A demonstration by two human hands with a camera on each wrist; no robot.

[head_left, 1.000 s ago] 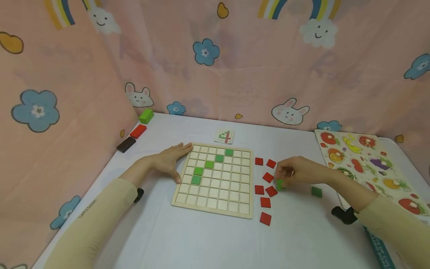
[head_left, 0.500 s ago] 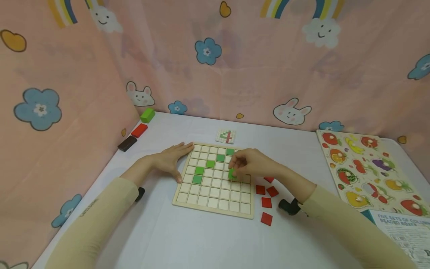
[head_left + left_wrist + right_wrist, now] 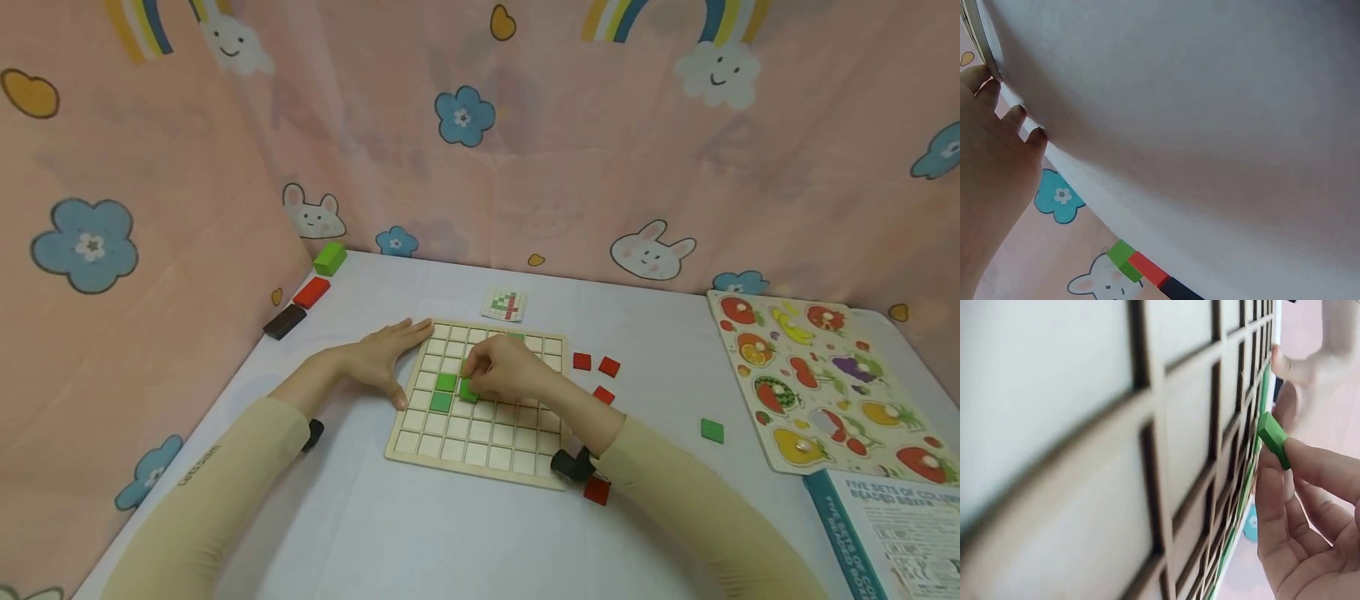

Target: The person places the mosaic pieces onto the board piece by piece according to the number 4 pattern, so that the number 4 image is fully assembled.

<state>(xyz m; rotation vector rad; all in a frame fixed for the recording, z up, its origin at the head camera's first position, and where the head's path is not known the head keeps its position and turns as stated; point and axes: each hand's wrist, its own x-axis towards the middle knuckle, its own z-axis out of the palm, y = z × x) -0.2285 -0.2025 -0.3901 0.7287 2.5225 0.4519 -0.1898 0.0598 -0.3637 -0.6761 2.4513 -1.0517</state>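
A wooden grid board (image 3: 480, 454) lies on the white table, with green tiles (image 3: 442, 402) set in some cells. My right hand (image 3: 498, 371) hovers over the middle of the board and pinches a green tile (image 3: 468, 390) between thumb and fingertips just above the cells; in the right wrist view the green tile (image 3: 1273, 439) tilts over the grid (image 3: 1147, 456). My left hand (image 3: 382, 358) lies flat on the table, fingers straight against the board's left edge. Red tiles (image 3: 592, 362) lie loose to the right of the board, and one green tile (image 3: 712, 430) lies farther right.
A small pattern card (image 3: 503, 304) lies behind the board. Green, red and black blocks (image 3: 309, 287) sit at the far left by the pink curtain. A fruit peg puzzle (image 3: 817, 383) and a booklet (image 3: 892, 533) occupy the right side.
My right hand picked a green tile from the loose pile on the right and carried it leftward over the board to its middle-left cells. The left hand stayed still.
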